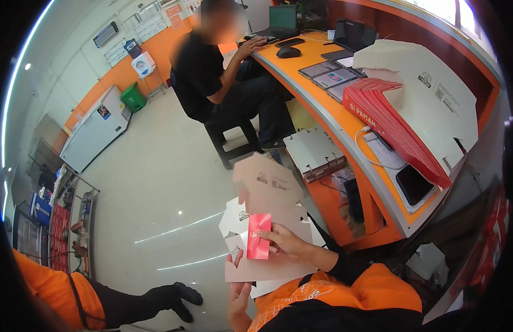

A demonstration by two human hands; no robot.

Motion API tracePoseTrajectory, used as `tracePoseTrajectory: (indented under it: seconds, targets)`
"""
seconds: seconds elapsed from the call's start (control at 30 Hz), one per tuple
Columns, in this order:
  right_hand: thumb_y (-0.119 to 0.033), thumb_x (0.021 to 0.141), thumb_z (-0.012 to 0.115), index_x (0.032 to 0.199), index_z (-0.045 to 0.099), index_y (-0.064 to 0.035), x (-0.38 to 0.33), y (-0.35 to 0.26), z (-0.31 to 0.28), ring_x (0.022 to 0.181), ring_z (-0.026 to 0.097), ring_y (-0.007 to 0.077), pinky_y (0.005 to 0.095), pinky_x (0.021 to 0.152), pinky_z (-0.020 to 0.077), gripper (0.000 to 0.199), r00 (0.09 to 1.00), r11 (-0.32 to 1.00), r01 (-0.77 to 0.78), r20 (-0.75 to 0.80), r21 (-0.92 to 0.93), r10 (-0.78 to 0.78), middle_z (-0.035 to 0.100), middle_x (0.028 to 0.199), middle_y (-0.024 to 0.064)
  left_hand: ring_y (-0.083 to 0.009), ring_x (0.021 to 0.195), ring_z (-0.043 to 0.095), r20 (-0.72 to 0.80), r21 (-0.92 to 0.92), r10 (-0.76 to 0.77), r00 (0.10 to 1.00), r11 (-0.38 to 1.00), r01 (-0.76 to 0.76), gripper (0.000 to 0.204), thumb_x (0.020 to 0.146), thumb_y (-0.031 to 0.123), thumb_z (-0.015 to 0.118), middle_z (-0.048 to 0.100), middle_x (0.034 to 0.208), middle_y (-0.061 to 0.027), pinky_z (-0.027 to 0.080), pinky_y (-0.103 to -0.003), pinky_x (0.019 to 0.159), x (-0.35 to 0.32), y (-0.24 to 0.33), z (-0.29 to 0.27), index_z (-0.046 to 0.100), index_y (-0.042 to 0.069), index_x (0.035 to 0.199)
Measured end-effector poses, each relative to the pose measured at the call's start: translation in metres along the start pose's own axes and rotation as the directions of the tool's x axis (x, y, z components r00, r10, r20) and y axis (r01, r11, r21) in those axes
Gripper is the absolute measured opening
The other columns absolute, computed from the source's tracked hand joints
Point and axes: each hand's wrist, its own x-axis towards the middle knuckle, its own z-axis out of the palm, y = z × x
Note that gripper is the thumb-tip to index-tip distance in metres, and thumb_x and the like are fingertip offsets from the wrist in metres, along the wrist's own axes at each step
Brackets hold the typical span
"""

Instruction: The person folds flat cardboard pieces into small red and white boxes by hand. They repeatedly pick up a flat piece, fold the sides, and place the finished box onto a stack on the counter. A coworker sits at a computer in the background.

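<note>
Unfolded cardboard box blanks lie in a loose pile on my lap. The top blank (270,185) is pale brown with a small dark print, and a white one (231,218) shows beneath it. A glossy red panel (258,249) stands out over the top blank; whether it is a folded-over flap or a separate piece, I cannot tell. My right hand (288,242) comes in from the right and grips the red panel's right edge, thumb across its face. At the near left corner, my left hand (239,290) holds the blank's edge between thumb and fingers.
Red-sided box blanks (389,130) are stacked on the orange desk (317,105) beside a phone (415,183). More flat blanks (314,149) sit below the desk. One person in black (198,77) sits on a stool; another in orange (63,299) is at the lower left.
</note>
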Motion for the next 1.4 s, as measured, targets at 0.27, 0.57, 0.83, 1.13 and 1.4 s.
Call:
tracePoseTrajectory:
  seconds: [0.27, 0.57, 0.83, 1.13, 1.4]
  targets:
    - [-0.023, 0.094, 0.052, 0.104, 0.048, -0.0037, -0.018, -0.018, 0.013, 0.054, 0.054, 0.0088, 0.021, 0.046, 0.0441, 0.022, 0.979, 0.977, 0.177, -0.081, -0.118, -0.187, 0.058, 0.081, 0.004, -0.0339, 0.128, 0.039, 0.039, 0.564, 0.213, 0.976, 0.802, -0.198, 0.053, 0.099, 0.039, 0.031, 0.038, 0.14, -0.0209, 0.031, -0.04, 0.105, 0.033, 0.002, 0.043, 0.044, -0.001, 0.132]
    - [-0.016, 0.095, 0.049, 0.108, 0.048, -0.0037, -0.02, -0.011, 0.014, 0.069, 0.058, 0.0082, 0.0216, 0.059, 0.0491, 0.018, 0.887, 0.909, 0.378, -0.212, -0.177, -0.41, 0.058, 0.09, 0.0037, -0.0364, 0.126, 0.041, 0.038, 0.58, 0.22, 0.975, 0.79, -0.2, 0.044, 0.099, 0.026, 0.035, 0.034, 0.141, -0.0224, 0.039, -0.039, 0.098, 0.054, 0.003, 0.058, 0.043, -0.001, 0.133]
    - [-0.011, 0.094, 0.05, 0.112, 0.051, -0.0046, -0.022, -0.016, 0.023, 0.089, 0.054, 0.006, 0.0212, 0.077, 0.0458, 0.019, 0.875, 0.883, 0.428, -0.158, -0.194, -0.458, 0.057, 0.1, 0.0009, -0.0377, 0.123, 0.042, -0.057, 0.672, 0.261, 0.964, 0.724, -0.156, 0.042, 0.097, 0.021, 0.038, 0.032, 0.142, -0.0228, 0.038, -0.04, 0.098, 0.054, 0.011, 0.071, 0.044, -0.001, 0.132]
    - [-0.02, 0.095, 0.046, 0.108, 0.053, 0.0007, -0.024, -0.015, 0.022, 0.087, 0.057, 0.0122, 0.0268, 0.074, 0.0466, 0.026, 0.749, 0.609, 0.581, 0.061, -0.54, -0.66, 0.057, 0.1, 0.0056, -0.0297, 0.123, 0.04, -0.059, 0.418, 0.164, 0.985, 0.9, -0.125, 0.065, 0.087, 0.015, 0.059, 0.033, 0.14, -0.0185, 0.038, -0.039, 0.099, 0.056, 0.016, 0.054, 0.027, 0.002, 0.142]
    - [-0.067, 0.089, 0.026, 0.125, 0.046, 0.0001, -0.053, -0.062, 0.01, 0.108, 0.055, 0.0202, 0.0353, 0.093, 0.0424, 0.079, 0.946, 0.944, 0.315, -0.048, -0.099, -0.321, 0.055, 0.117, 0.0082, -0.0264, 0.114, 0.05, -0.051, 0.501, 0.097, 0.994, 0.864, -0.058, 0.069, 0.065, 0.004, 0.08, 0.05, 0.124, -0.0134, 0.048, -0.036, 0.091, 0.055, 0.036, 0.037, 0.046, 0.004, 0.126]
